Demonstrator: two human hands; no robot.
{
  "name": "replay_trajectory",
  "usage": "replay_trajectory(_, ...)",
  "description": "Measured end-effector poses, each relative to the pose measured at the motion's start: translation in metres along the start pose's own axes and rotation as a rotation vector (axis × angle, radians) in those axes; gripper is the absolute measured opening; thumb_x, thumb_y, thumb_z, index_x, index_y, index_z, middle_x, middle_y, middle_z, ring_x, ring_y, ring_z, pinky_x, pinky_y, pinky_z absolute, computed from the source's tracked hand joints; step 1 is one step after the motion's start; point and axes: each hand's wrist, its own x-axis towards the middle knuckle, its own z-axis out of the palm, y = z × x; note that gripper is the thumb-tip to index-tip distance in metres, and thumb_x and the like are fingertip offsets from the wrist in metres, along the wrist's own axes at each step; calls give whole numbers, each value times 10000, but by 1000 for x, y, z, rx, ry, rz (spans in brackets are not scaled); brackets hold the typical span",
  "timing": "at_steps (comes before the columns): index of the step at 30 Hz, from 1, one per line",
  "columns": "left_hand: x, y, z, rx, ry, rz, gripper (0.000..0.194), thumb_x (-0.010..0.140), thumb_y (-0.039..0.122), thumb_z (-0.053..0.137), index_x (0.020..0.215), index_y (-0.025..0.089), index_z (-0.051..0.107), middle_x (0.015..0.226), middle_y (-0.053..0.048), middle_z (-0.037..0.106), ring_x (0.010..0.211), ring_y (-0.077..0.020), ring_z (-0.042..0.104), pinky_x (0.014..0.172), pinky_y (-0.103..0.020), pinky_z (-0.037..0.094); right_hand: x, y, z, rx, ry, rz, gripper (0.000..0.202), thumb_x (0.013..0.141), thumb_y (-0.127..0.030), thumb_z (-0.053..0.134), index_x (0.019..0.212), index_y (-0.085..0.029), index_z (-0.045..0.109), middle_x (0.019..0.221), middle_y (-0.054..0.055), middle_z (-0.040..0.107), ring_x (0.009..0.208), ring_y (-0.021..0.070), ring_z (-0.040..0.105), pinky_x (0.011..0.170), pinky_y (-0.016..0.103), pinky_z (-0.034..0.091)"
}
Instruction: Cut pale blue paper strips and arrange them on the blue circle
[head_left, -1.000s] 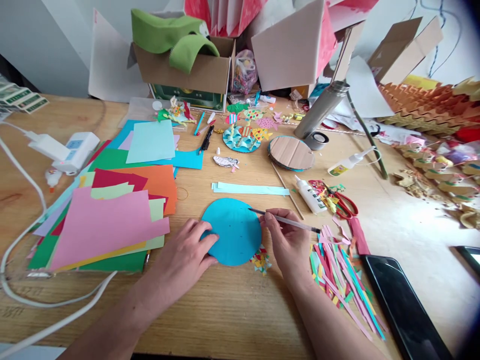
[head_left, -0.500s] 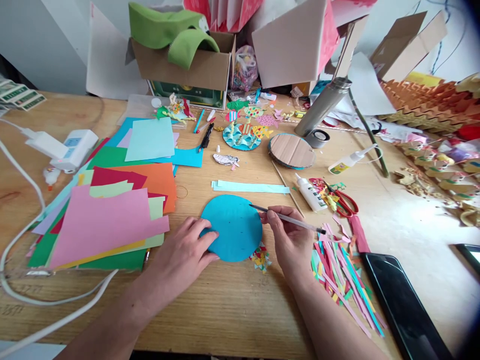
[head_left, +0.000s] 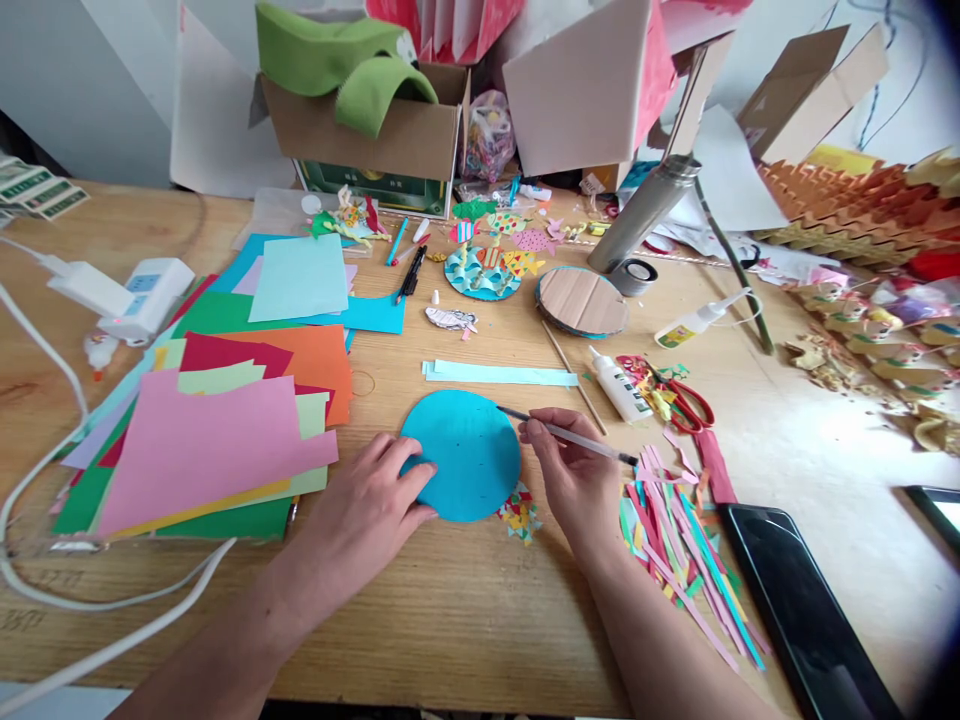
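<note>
A round blue disc with small dark marks lies on the wooden table in front of me. My left hand holds its left edge, with the fingertips resting on top and the thumb near the lower rim. Pinched in my right hand is a slim pen with a clear barrel, its dark tip at the disc's upper right edge. Pale blue paper strips lie just beyond the disc. Small coloured paper scraps stick out by its lower right rim.
Stacked coloured paper is on the left. To the right are a glue bottle, red-handled scissors, cut paper strips and a phone. Behind stand a decorated disc, a corrugated cardboard disc and a steel flask.
My right hand and the pen have shifted very slightly left, with the tip still at the disc's upper right edge. My left hand keeps its place on the disc.
</note>
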Motion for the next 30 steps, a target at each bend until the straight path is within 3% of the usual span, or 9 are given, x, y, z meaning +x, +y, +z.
replay_trajectory(3, 1, 0, 0, -4, 6, -5, 250, 839, 252, 679, 1079, 191, 638, 1123, -79, 600, 1037, -260, 546, 854, -437, 535, 4, -10, -15, -247, -64, -226, 127, 906, -236, 583, 991, -223, 676, 906, 56, 700, 816, 198, 657, 707, 333, 509)
replay_trajectory(6, 2, 0, -1, -12, 12, -13, 253, 833, 257, 689, 1072, 193, 642, 1114, -77, 604, 1031, -252, 554, 849, -421, 538, 8, -23, -36, -543, -281, -412, 262, 911, -159, 516, 1114, -229, 667, 912, 70, 709, 840, 225, 634, 724, 364, 498)
replay_trajectory(8, 2, 0, -1, -15, 8, -18, 249, 828, 259, 693, 1065, 200, 644, 1107, -71, 605, 1024, -248, 556, 847, -417, 537, 10, -26, -47, -720, -425, -453, 381, 875, -94, 488, 1199, -220, 645, 995, 92, 712, 940, 263, 615, 772, 400, 501)
replay_trajectory(10, 2, 0, 0, -22, 8, -21, 244, 825, 252, 694, 1059, 202, 643, 1106, -69, 604, 1022, -252, 554, 842, -425, 536, 9, -23, -54, -875, -490, -459, 474, 831, -38, 459, 1244, -197, 629, 1069, 113, 708, 1032, 301, 588, 810, 440, 505)
replay_trajectory(17, 0, -5, 8, -30, 58, -2, 235, 830, 204, 668, 1063, 215, 635, 1113, -67, 603, 1018, -263, 563, 824, -433, 538, -1, -7, -60, -1172, -499, -399, 686, 722, 82, 379, 1317, -201, 571, 1231, 98, 664, 1214, 334, 518, 913, 489, 501)
replay_trajectory(25, -2, -10, 13, -35, 123, 47, 259, 841, 226, 649, 1099, 212, 626, 1109, -77, 606, 1003, -264, 585, 800, -432, 552, 1, -17, -55, -1208, -557, -333, 602, 722, 90, 381, 1175, -202, 651, 1256, 104, 640, 1126, 302, 586, 899, 464, 514)
replay_trajectory(30, -1, -9, 12, -27, 132, 40, 209, 852, 241, 632, 1060, 221, 642, 1107, -71, 615, 1009, -250, 588, 817, -408, 547, 7, -19, -62, -1165, -490, -314, 387, 867, -58, 476, 1189, -207, 631, 1194, 116, 660, 1078, 292, 601, 836, 444, 518)
